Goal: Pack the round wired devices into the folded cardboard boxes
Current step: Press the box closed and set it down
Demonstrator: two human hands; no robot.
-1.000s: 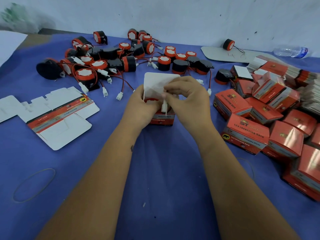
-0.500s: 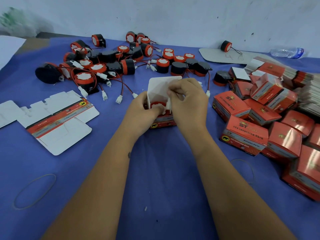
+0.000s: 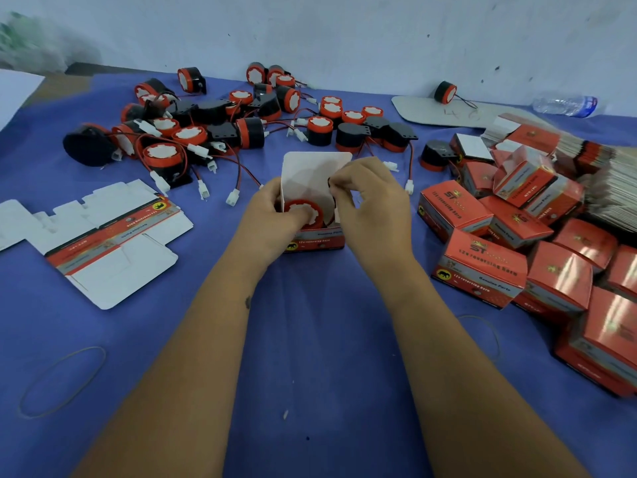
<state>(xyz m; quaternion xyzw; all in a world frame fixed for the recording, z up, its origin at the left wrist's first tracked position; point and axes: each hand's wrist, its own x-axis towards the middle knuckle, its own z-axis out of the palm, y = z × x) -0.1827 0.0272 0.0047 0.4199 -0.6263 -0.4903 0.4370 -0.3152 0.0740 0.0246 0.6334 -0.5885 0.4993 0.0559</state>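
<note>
An open red cardboard box [image 3: 319,239] stands in front of me on the blue cloth, its white lid flap [image 3: 310,170] upright. A round red device [image 3: 307,212] with a white face sits inside it. My left hand [image 3: 269,219] grips the box's left side, with the thumb on the device. My right hand [image 3: 370,205] is at the box's right wall, fingertips pinching a dark bit of the device's wire near the flap. A heap of several loose round wired devices [image 3: 241,129] lies behind the box.
A pile of closed red boxes [image 3: 517,243] fills the right. Flat unfolded box blanks [image 3: 103,236] lie at left, a stack of more blanks [image 3: 586,157] at far right. Rubber bands [image 3: 62,381] lie near the front. A water bottle [image 3: 565,105] rests by the wall.
The white connector that my right hand held above the box front is out of sight now. My right hand has risen to the flap's right edge; the device sits lower in the box.
</note>
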